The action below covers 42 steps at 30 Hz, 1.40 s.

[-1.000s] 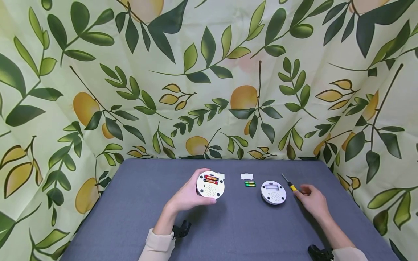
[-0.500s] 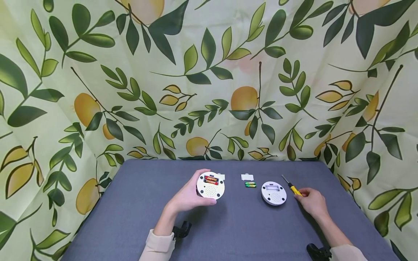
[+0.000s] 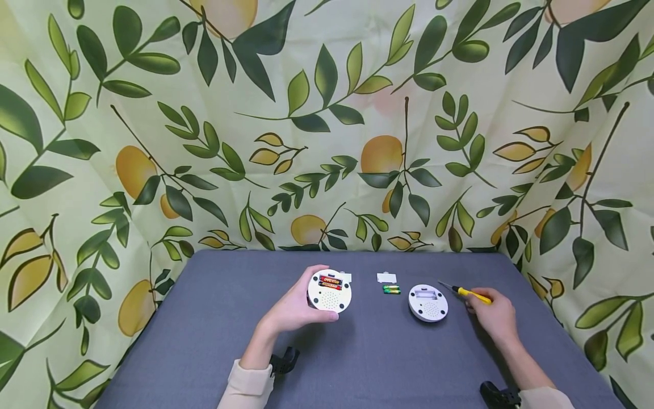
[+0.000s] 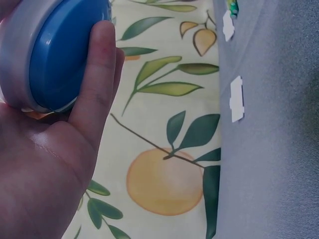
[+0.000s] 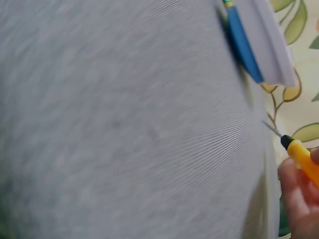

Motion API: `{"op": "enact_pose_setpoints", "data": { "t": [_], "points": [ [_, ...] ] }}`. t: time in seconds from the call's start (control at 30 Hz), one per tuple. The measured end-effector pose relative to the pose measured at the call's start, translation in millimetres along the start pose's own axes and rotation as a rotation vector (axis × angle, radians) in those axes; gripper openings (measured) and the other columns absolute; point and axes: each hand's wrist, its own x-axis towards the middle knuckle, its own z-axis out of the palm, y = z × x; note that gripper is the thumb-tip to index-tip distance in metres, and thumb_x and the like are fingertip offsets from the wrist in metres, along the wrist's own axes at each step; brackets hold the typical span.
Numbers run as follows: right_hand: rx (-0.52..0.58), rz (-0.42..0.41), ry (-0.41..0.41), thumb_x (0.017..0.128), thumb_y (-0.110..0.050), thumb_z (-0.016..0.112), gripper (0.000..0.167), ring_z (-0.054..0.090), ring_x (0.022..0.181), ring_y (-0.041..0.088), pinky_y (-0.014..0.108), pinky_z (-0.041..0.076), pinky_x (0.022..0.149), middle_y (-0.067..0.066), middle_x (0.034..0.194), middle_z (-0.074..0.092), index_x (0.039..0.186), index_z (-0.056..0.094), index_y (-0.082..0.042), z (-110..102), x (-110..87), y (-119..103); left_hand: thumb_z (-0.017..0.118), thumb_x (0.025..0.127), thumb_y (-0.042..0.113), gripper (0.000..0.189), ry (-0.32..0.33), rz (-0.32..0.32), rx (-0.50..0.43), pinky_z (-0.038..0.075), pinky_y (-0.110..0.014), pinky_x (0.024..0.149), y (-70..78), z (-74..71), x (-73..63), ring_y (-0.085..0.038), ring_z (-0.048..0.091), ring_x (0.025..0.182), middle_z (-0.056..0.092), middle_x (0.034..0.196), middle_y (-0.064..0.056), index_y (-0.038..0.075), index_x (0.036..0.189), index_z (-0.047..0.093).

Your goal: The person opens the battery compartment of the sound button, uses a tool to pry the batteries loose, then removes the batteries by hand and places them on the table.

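Note:
My left hand (image 3: 293, 304) grips a round white device (image 3: 332, 298) by its edge, underside facing the head camera. Two red batteries (image 3: 330, 282) lie in its battery slot. The left wrist view shows the blue face (image 4: 62, 50) on the device's other side. In my right hand (image 3: 494, 315) is a screwdriver (image 3: 472, 295) with a yellow handle, its thin shaft pointing left, above the table. Just left of it a second round white device (image 3: 428, 303) lies with its bare battery slot upward; the right wrist view shows its blue part against the table.
Two green batteries (image 3: 392, 289) lie on the grey table (image 3: 388, 363) between the devices. A white battery cover (image 3: 386, 277) is right behind them, and another white cover (image 3: 346, 276) shows beside the held device. A leaf-patterned cloth (image 3: 327, 142) hangs around the back and sides.
My right hand has lifted the screwdriver and turned it flatter, so its handle now lies across the fingers and its tip points left. The left hand and its device stay put.

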Motion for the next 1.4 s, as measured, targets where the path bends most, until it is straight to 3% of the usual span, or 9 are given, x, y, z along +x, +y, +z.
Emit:
{"op": "enact_pose_setpoints", "data": {
  "t": [0.07,0.17,0.33,0.57,0.7,0.97,1.13,1.4],
  "points": [
    [0.070,0.024,0.001,0.097,-0.013,0.062,0.034,0.069,0.068,0.008,0.016,0.052,0.061,0.024,0.099,0.071,0.120,0.064,0.012,-1,0.8,-3,0.092,0.071,0.024,0.095,0.002,-0.002,0.002,0.043,-0.038,0.095,-0.2,0.0,0.2,-0.020,0.057,0.108,0.059,0.124,-0.003,0.024,0.148,0.037],
    [0.148,0.071,0.000,0.099,-0.014,0.060,0.037,0.066,0.067,-0.001,0.012,0.051,0.063,0.025,0.107,0.069,0.125,0.060,0.013,-3,2.3,-9,0.092,0.071,0.024,0.095,0.005,-0.002,0.005,0.042,-0.038,0.095,-0.4,0.0,0.4,-0.021,0.056,0.108,0.059,0.124,-0.003,0.024,0.148,0.037],
    [0.261,0.135,0.001,0.102,-0.015,0.058,0.039,0.070,0.074,0.003,0.016,0.055,0.069,0.025,0.119,0.060,0.130,0.055,0.011,-7,3.5,-20,0.092,0.071,0.025,0.095,0.006,-0.001,0.002,0.041,-0.039,0.096,-0.7,-0.1,0.5,-0.021,0.056,0.109,0.059,0.125,-0.003,0.024,0.149,0.037],
    [0.423,0.131,-0.011,0.100,-0.013,0.062,0.037,0.072,0.075,0.005,0.019,0.057,0.074,0.001,0.105,0.059,0.129,0.054,0.008,-15,1.5,-42,0.092,0.072,0.024,0.096,0.005,-0.001,0.004,0.041,-0.040,0.097,-0.9,-0.1,1.3,-0.021,0.056,0.110,0.059,0.126,-0.003,0.020,0.150,0.036],
    [0.515,0.117,-0.024,0.099,-0.013,0.065,0.034,0.071,0.075,0.003,0.017,0.056,0.073,-0.003,0.102,0.058,0.125,0.055,0.006,-17,-1.0,-56,0.092,0.071,0.023,0.096,0.008,-0.002,0.006,0.040,-0.040,0.098,-0.8,-0.5,1.6,-0.021,0.056,0.111,0.059,0.126,-0.002,0.020,0.150,0.037],
    [0.683,0.014,-0.068,0.096,-0.009,0.070,0.027,0.072,0.075,0.007,0.018,0.056,0.076,0.001,0.103,0.059,0.116,0.059,0.005,-15,-9.1,-81,0.092,0.071,0.023,0.097,0.010,-0.001,0.005,0.041,-0.039,0.097,-1.2,-0.6,1.7,-0.021,0.056,0.109,0.059,0.125,-0.003,0.018,0.150,0.036],
    [0.701,-0.061,-0.091,0.093,-0.007,0.074,0.024,0.072,0.076,0.008,0.016,0.055,0.076,0.000,0.101,0.062,0.112,0.062,0.001,-10,-16.2,-92,0.092,0.072,0.023,0.095,0.010,-0.001,0.004,0.041,-0.039,0.097,-1.7,-0.5,1.6,-0.020,0.056,0.109,0.059,0.125,-0.003,0.023,0.149,0.037],
    [0.738,-0.152,-0.142,0.091,-0.004,0.075,0.023,0.072,0.076,0.011,0.019,0.056,0.077,0.001,0.098,0.065,0.110,0.064,0.002,-2,-24.8,-107,0.092,0.072,0.024,0.095,0.004,-0.002,0.008,0.042,-0.037,0.096,-3.5,0.3,2.0,-0.020,0.056,0.109,0.059,0.125,-0.003,0.023,0.149,0.036]
  ]
}}
